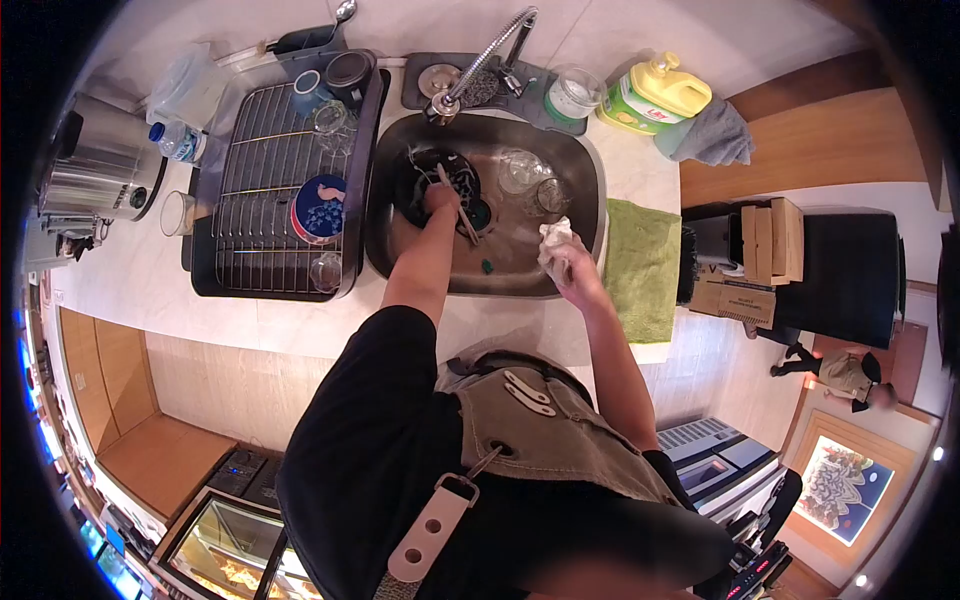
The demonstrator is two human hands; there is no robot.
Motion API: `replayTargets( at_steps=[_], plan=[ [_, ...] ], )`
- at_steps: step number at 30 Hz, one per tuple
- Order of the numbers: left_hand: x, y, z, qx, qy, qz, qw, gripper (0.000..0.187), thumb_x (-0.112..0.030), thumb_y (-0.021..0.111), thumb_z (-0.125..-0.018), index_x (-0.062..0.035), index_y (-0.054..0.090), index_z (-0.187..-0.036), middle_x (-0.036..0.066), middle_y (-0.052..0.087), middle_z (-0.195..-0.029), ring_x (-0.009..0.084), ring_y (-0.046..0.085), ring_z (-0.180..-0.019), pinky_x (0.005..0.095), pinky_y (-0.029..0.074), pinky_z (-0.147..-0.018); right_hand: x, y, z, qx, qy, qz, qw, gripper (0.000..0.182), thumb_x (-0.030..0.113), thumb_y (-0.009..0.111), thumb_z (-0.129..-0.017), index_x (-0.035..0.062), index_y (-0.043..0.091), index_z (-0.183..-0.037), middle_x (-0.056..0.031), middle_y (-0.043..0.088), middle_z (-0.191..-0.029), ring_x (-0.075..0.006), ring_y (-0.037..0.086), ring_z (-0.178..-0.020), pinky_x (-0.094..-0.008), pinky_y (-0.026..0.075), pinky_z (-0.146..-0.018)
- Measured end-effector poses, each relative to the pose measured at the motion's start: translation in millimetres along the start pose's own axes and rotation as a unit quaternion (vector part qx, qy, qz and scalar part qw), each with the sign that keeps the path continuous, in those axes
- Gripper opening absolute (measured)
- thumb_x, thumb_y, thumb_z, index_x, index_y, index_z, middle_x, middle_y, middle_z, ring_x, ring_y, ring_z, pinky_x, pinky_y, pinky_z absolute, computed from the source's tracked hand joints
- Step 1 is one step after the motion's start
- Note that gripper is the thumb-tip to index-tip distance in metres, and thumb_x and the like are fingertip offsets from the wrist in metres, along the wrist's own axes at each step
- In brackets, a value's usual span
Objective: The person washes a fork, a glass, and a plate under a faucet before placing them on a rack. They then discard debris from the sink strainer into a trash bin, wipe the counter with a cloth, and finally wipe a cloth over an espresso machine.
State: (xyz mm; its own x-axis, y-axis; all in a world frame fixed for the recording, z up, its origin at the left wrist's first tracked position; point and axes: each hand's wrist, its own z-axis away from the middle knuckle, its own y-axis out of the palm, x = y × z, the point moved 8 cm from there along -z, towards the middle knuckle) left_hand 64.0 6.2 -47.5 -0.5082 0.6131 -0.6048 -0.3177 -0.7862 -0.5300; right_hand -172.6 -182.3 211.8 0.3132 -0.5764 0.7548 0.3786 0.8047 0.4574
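Inside the metal sink, my left hand is closed around a long, pale, stick-like utensil; its exact kind does not show. Beneath that hand lies a round black dish with whitish streaks of suds. My right hand grips a crumpled white cloth or sponge above the sink's right side. Clear glassware and a second glass lie at the sink's right. A small green piece rests on the sink floor.
Left of the sink stands a dish rack holding a blue patterned dish, cups and glasses. A faucet rises behind the sink. Yellow detergent bottle and green towel are at right. Another person stands farther off.
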Motion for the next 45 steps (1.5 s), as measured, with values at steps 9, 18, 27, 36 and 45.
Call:
replayTargets(
  at_steps=[9, 18, 27, 36, 45],
  plan=[
    [8.4, -15.7, 27.6, -0.009, -0.043, 0.329, 0.943, 0.025, -0.02, 0.05, -0.1, -0.0016, 0.065, -0.105, 0.011, 0.058, -0.084, 0.0227, 0.059, -0.068, 0.0381, 0.05, -0.063, 20.5, -13.6, 4.2, -0.045, -0.103, -0.017, 0.993, 0.035, 0.007, 0.049, -0.09, -0.0012, 0.055, -0.124, -0.012, 0.064, -0.108, -0.0207, 0.065, -0.092, -0.034, 0.056, -0.074],
    [-67.3, -70.5, 206.8, 0.178, -0.028, 0.455, 0.872, 0.03, -0.036, 0.042, -0.108, -0.0082, 0.054, -0.107, -0.002, 0.037, -0.065, 0.0091, 0.031, -0.05, 0.0251, 0.029, -0.044, 19.8, -17.8, -32.9, -0.203, -0.208, 0.353, 0.889, 0.034, 0.015, 0.064, -0.087, -0.0006, 0.064, -0.117, -0.0228, 0.071, -0.101, -0.036, 0.07, -0.099, -0.0405, 0.053, -0.085],
    [-130.3, -76.7, 282.5, 0.191, 0.206, 0.28, 0.918, 0.039, -0.044, 0.059, -0.1, -0.0048, 0.055, -0.102, -0.005, 0.041, -0.066, 0.0027, 0.036, -0.048, 0.0211, 0.028, -0.04, -5.9, 9.4, -52.0, -0.109, -0.051, -0.053, 0.991, 0.032, 0.031, 0.054, -0.096, 0.0048, 0.068, -0.109, -0.0063, 0.071, -0.098, -0.0228, 0.069, -0.088, -0.0354, 0.054, -0.078],
    [-160.3, -58.1, 299.9, 0.246, 0.242, 0.182, 0.921, 0.029, -0.033, 0.071, -0.093, -0.0055, 0.062, -0.098, -0.008, 0.034, -0.061, 0.0023, 0.031, -0.047, 0.0224, 0.023, -0.042, 18.0, -3.6, -25.6, -0.123, -0.143, -0.083, 0.979, 0.023, 0.017, 0.052, -0.093, 0.0012, 0.066, -0.102, -0.0097, 0.068, -0.099, -0.0206, 0.068, -0.085, -0.0361, 0.055, -0.073],
    [-170.7, -65.3, 303.7, 0.258, 0.246, 0.271, 0.894, 0.027, -0.032, 0.053, -0.104, -0.0071, 0.053, -0.094, -0.004, 0.038, -0.062, 0.0046, 0.03, -0.046, 0.0231, 0.024, -0.04, 29.9, 2.8, 8.5, -0.125, -0.138, -0.293, 0.938, 0.034, 0.015, 0.053, -0.089, -0.0025, 0.06, -0.117, -0.0155, 0.068, -0.112, -0.0287, 0.069, -0.1, -0.0434, 0.056, -0.088]
  ],
)
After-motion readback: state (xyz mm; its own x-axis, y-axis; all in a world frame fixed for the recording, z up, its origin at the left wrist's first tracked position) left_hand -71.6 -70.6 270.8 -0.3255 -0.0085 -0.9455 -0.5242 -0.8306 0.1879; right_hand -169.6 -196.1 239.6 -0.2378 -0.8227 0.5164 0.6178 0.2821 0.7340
